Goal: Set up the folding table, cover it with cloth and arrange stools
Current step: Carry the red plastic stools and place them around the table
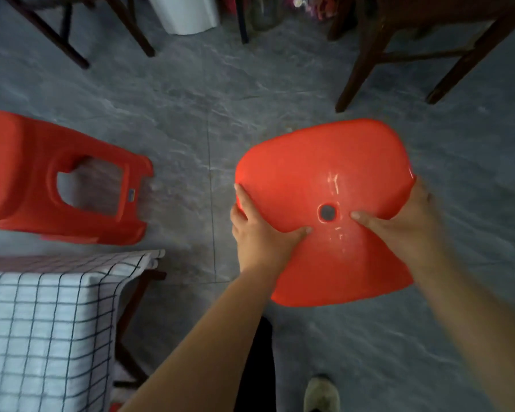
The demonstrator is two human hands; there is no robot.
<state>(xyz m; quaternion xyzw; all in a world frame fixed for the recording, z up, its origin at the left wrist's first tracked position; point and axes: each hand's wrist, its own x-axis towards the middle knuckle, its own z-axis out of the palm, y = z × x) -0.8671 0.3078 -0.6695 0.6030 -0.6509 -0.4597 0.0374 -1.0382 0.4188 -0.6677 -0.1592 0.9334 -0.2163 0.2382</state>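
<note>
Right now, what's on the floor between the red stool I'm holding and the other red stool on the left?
Nothing: in the head view, only bare grey floor separates the held stool from the other stool.

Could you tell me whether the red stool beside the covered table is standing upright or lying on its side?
On its side: the red stool shows its side panel with the cut-out facing up, legs pointing right along the floor.

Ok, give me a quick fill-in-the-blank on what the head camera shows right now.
1. Both hands, the left hand and the right hand, grip a ____ stool.
2. The hole in its seat is ____ the two thumbs.
3. The table's cloth has a ____ pattern.
4. A second stool lies on its ____.

Missing words: red; between; checked; side
</note>
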